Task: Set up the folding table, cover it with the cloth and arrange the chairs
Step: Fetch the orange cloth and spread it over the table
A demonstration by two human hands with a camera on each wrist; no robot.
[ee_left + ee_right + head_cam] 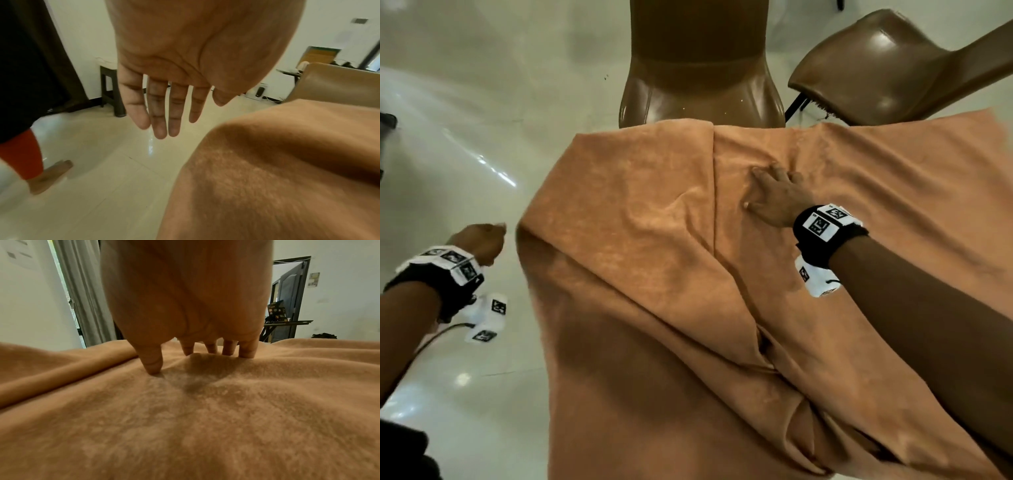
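Note:
An orange-tan cloth lies rumpled over the table, which it hides entirely; long folds run across it and its left side hangs over the edge. My right hand rests on the cloth's far middle, fingers spread, and its fingertips press into the fabric. My left hand hovers off the cloth's left edge above the floor; in the left wrist view its fingers are straight and hold nothing. One brown chair stands at the table's far side. A second brown chair leans tilted at the far right.
Glossy pale tile floor surrounds the table. A dark stool stands by the wall beside a dark curtain. My bare foot is on the tiles. A desk with a laptop sits by a dark door.

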